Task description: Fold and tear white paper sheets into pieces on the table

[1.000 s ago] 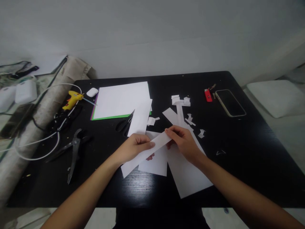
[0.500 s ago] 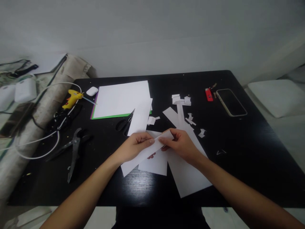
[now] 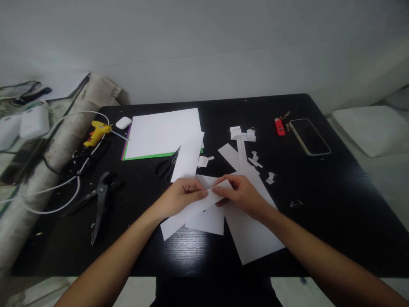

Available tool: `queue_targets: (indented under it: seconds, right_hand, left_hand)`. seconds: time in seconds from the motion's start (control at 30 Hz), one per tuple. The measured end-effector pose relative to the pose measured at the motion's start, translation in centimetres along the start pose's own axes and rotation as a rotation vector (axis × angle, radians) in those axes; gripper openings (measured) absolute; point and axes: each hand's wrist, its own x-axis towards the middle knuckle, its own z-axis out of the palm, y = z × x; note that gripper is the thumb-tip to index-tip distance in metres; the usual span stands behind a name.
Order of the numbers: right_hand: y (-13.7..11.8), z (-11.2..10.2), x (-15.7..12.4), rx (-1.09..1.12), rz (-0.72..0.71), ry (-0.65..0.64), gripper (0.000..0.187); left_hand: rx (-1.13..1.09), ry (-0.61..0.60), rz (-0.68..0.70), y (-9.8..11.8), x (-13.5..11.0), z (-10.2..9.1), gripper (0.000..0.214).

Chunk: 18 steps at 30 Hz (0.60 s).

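A white paper strip (image 3: pixel 179 220) slants up to the right between my two hands. My left hand (image 3: pixel 183 197) pinches its upper middle, thumb on top. Close beside it, my right hand (image 3: pixel 238 192) is closed on the strip near its upper right end, with the thumb lying on top. Below the hands, a white paper piece (image 3: pixel 209 224) and a larger white sheet (image 3: pixel 252 238) lie on the table. Another white strip (image 3: pixel 188 158) rests just beyond my left hand, partly over black-handled scissors (image 3: pixel 164 168). Some fingers are hidden behind the strip.
On the black table (image 3: pixel 335 238) are stacked sheets (image 3: pixel 162 130), a yellow glue gun (image 3: pixel 98 132), pliers (image 3: pixel 101 200), a white earbud case (image 3: pixel 123 123) and a white cable (image 3: pixel 51 212). Folded paper pieces (image 3: pixel 243 134), a red lighter (image 3: pixel 280 126) and a phone (image 3: pixel 309 137) lie right.
The strip's lower left end has shifted slightly left and down, and its upper right end has dropped a little. Fewer left fingertips show beneath it. Both hands keep their hold.
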Motion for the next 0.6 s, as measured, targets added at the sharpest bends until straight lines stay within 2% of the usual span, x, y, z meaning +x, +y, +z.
queue_targets:
  seconds: [0.27, 0.6]
  right_hand:
    - [-0.11, 0.12, -0.04, -0.023, 0.031, -0.018, 0.033]
    - [-0.14, 0.50, -0.19, -0.017, 0.087, -0.024, 0.037]
  left_hand:
    - [0.031, -0.045, 0.039, -0.19, 0.15, -0.24, 0.023]
    - [-0.010, -0.073, 0.007, -0.18, 0.16, 0.02, 0.024]
